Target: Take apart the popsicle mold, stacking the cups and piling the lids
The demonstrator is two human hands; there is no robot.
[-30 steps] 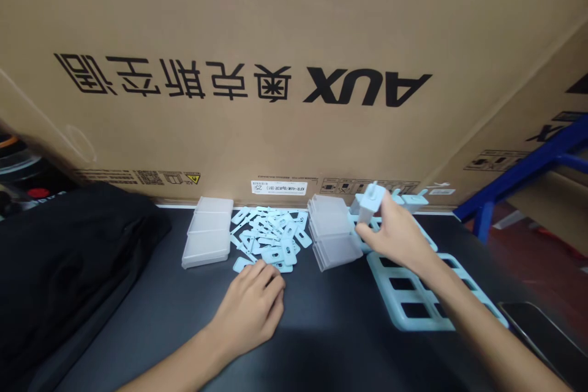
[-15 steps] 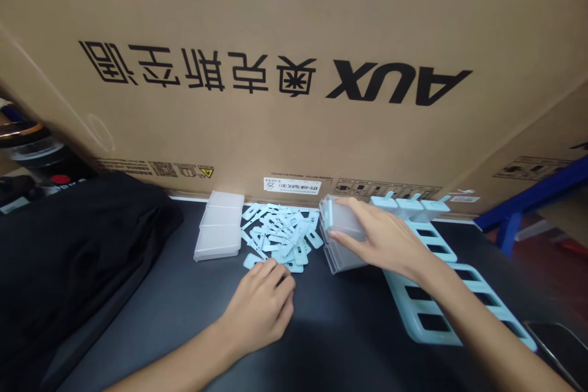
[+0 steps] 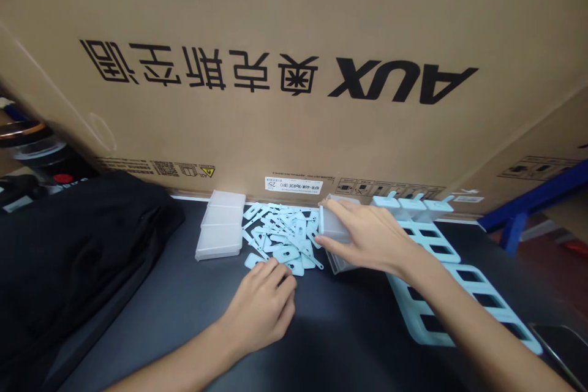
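My right hand [image 3: 362,233] is closed round a frosted ice-pop mould cup [image 3: 334,226] with a light-blue end facing left. Behind and below it stand other frosted cups [image 3: 340,264], partly hidden by the hand. Left of that cup lies a heap of light-blue ice-pop stick lids [image 3: 280,236], some with slots and thin handles. At the heap's near edge rests my left hand [image 3: 264,306], fingers curled and palm down. Its fingertips are hidden, so I cannot see whether it holds anything. Several frosted cups [image 3: 221,223] sit side by side left of the heap.
On the right lies a light-blue slotted frame [image 3: 473,282], and lidded cups [image 3: 416,208] stand at its far end. A large cardboard box [image 3: 275,128] rises behind the dark table. Black cloth [image 3: 92,257] covers the left side. A phone [image 3: 560,343] is at the right edge.
My right hand has moved slightly left with the cup, closer to the heap. Pieces at the heap's right front have shifted, and one thin handle now points towards me. My left hand stays put.
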